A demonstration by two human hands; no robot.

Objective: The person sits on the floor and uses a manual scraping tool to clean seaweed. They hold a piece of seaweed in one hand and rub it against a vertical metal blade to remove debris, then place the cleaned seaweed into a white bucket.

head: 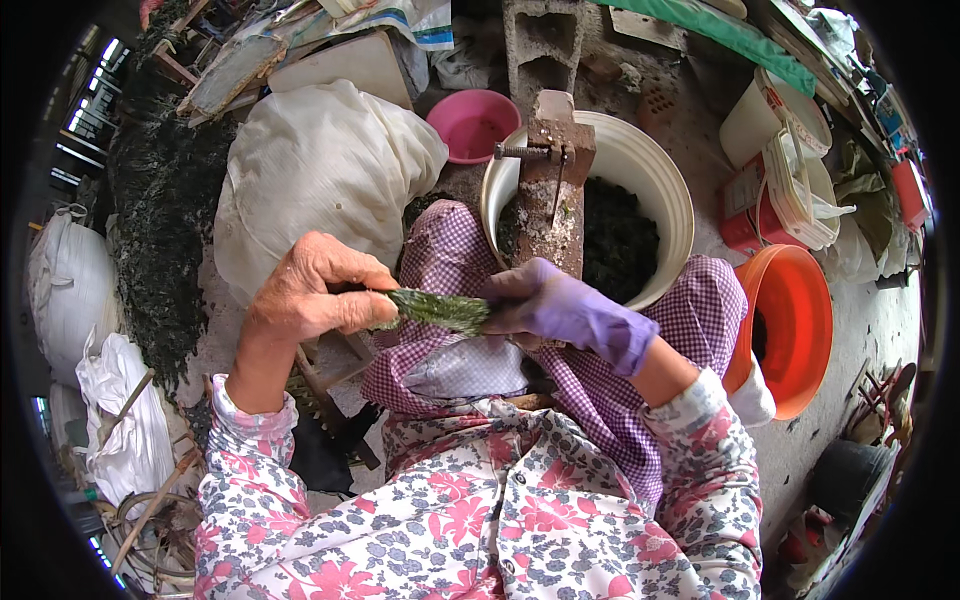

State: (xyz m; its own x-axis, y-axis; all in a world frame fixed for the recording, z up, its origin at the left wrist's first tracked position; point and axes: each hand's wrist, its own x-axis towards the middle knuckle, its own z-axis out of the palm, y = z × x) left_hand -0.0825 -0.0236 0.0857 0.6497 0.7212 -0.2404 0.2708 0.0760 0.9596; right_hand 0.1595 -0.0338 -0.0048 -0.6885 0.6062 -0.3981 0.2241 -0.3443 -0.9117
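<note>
Between thumb and fingers, my bare left hand [319, 292] pinches one end of a flattened bundle of dark green, wet-looking seaweed-like strands [441, 310]. My right hand [574, 306], in a purple rubber glove, grips the other end, and its fingers are partly hidden. The bundle is held level above my lap, over purple checked cloth [442, 255]. Just beyond the right hand a brown beam [551, 202] with a slit and a metal bolt [523, 151] extends over a white bucket [677, 206]. Dark green material [619, 236] lies inside that bucket.
A large off-white sack [315, 165] stands at left, beside a dark stringy heap [161, 202]. Beyond it are a pink basin [474, 124] and a concrete block [544, 41]. To the right stand an orange bucket [799, 330] and a lidded red-and-white pail [780, 191].
</note>
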